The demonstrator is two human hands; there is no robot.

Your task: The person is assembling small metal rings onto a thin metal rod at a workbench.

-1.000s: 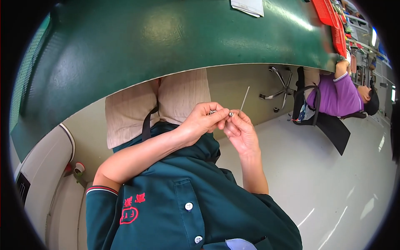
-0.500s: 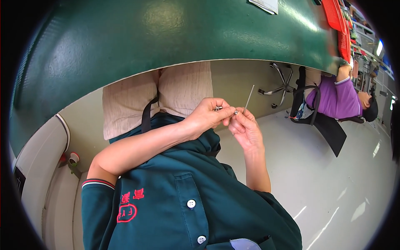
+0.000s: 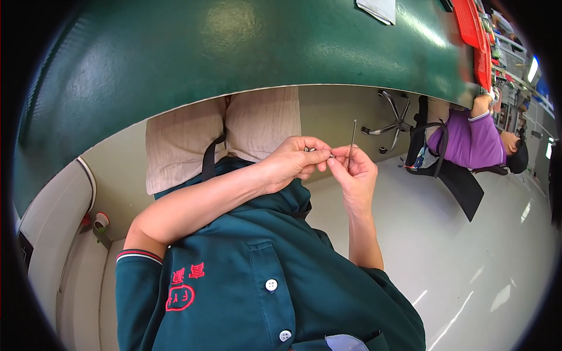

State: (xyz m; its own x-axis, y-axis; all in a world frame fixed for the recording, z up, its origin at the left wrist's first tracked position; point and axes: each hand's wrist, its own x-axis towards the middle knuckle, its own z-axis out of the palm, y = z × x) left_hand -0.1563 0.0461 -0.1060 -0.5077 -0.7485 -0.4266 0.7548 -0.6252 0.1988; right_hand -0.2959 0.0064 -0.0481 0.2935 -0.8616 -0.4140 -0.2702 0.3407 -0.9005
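In front of my waist, below the table edge, my two hands meet at the fingertips. My left hand point(image 3: 293, 161) is closed on a small shiny metal part point(image 3: 308, 150), most of which the fingers cover. A thin metal rod point(image 3: 353, 136) stands nearly upright out of my right hand point(image 3: 357, 175), gripped by its lower end. Between the touching thumbs and fingers shows a tiny metal piece point(image 3: 332, 156), too small to name; which hand bears it I cannot tell.
A green tabletop point(image 3: 234, 52) spans the far side, with folded paper point(image 3: 379, 9) on it. Red plastic baskets point(image 3: 468, 26) are at the far right. There, a person in a purple shirt point(image 3: 475, 143) sits near a wheeled chair base point(image 3: 395, 120).
My right hand has turned slightly and moved up, its fingers closing in toward my left hand. The rod now stands more upright. My left hand has hardly moved.
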